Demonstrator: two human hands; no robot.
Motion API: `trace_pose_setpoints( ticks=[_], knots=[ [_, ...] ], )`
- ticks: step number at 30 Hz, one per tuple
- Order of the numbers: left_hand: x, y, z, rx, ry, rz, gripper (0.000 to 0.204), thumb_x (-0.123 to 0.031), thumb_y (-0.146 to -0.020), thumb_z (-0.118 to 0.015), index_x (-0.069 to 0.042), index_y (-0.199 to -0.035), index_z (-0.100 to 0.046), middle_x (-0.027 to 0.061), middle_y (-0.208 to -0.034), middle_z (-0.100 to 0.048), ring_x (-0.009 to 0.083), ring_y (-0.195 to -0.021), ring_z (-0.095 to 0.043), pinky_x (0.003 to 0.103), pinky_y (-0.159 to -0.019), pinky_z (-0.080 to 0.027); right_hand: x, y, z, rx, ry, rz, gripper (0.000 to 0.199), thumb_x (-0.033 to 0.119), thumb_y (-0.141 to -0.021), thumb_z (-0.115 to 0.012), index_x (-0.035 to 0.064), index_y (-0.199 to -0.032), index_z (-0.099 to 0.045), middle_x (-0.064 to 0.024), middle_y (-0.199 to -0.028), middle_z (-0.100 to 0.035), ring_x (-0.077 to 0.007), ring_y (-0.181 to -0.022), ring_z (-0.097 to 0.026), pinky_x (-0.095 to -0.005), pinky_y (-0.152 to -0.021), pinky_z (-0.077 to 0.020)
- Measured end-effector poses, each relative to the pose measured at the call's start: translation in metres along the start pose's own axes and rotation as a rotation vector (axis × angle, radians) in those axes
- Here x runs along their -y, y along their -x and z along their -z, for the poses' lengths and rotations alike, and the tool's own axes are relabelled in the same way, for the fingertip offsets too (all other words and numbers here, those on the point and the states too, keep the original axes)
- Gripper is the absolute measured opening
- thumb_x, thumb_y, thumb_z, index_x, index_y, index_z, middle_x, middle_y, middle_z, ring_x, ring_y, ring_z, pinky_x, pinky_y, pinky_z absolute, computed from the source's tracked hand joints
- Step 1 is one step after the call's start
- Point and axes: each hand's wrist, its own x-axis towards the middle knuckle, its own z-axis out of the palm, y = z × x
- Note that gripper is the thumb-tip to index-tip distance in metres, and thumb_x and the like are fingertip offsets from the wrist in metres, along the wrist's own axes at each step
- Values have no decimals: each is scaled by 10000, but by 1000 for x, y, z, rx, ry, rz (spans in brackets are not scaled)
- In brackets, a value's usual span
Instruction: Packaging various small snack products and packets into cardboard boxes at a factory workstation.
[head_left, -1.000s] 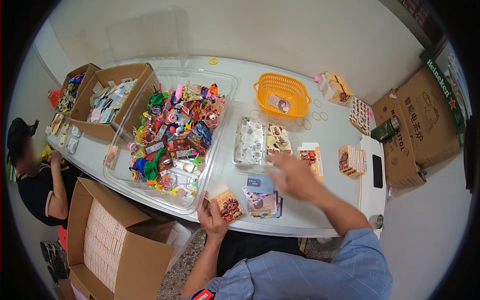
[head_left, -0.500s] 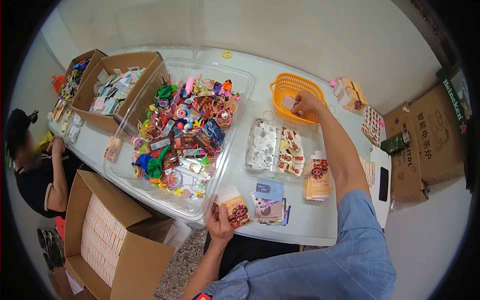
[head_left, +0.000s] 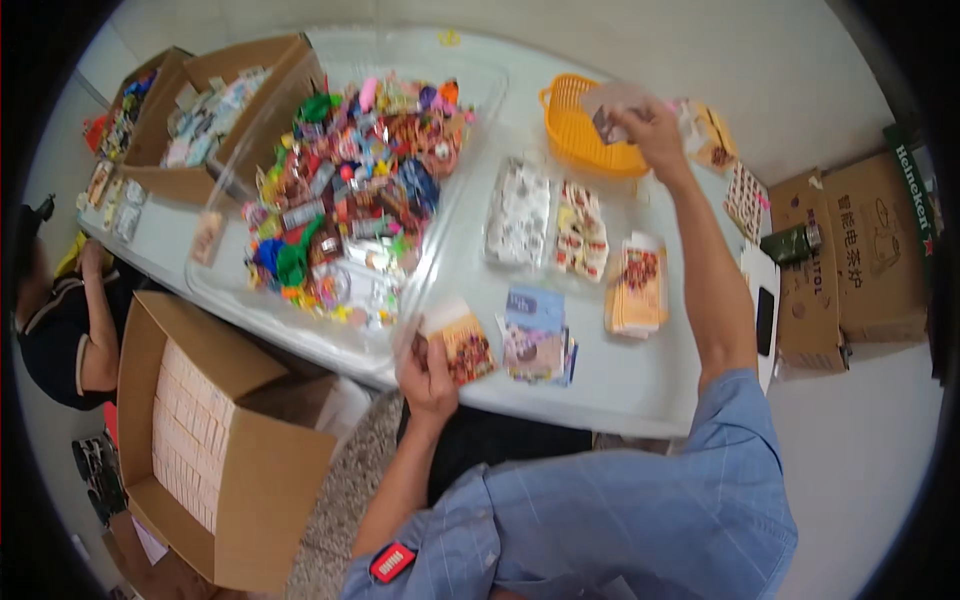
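Head view: left hand [head_left: 428, 372] grips a small printed packet [head_left: 462, 345] at the near table edge; right hand [head_left: 650, 128] pinches a small item [head_left: 606, 122] over the far orange basket [head_left: 585, 128]. Several card stacks [head_left: 637, 285] lie sorted (middle right); the clear bin of mixed toys [head_left: 345, 200] remains heaped, so much appears left.

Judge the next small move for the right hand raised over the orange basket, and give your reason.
Probably bring the right hand back toward the left hand. It holds a small packet above the orange basket, while the left hand grips a printed card at the table's near edge, so the two pieces look meant to be joined.
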Motion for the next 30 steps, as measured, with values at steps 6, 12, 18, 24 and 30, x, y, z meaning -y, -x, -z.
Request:
trace_pose_setpoints(
  ticks=[6,12,18,24,30],
  knots=[
    [-12,-10,-8,-25,138,14,407,-13,-1010,-509,50,-1400,-412,101,-1123,-554,104,-951,-570,216,-821,-467,85,163,-12,317,-157,-103,176,26,-946,-633,-41,-1106,-602,-95,-944,-710,-153,-825,-716,-259,-708,-565],
    [-16,1,12,19,171,92,409,-33,-1000,-583,60,-1378,-456,61,-1000,-604,67,-866,-584,200,-740,-490,86,240,-84,354,13,-111,160,68,-948,-629,1,-1094,-637,-115,-984,-713,-194,-847,-711,-324,-735,-563],
    [-33,66,42,-85,260,216,389,-2,-987,-585,35,-1350,-450,87,-997,-652,85,-872,-622,223,-770,-510,74,254,-113,-7,468,497,175,96,-872,-677,57,-1043,-681,-118,-1001,-671,-320,-997,-648,-415,-874,-510],
    [-39,120,78,21,274,383,469,38,-932,-641,26,-1353,-434,143,-1078,-672,151,-960,-668,279,-860,-551,109,319,-105,92,37,98,151,67,-944,-620,-23,-1059,-662,-108,-985,-668,-220,-976,-634,-320,-864,-493],
    [-15,139,91,397,-136,378,406,-13,-879,-742,-16,-1245,-568,95,-1035,-700,144,-943,-658,299,-789,-590,74,394,-140,180,-645,-276,397,1,-970,-587,-29,-1349,-472,-131,-1137,-653,-158,-975,-660,-275,-850,-553]
  ],
)
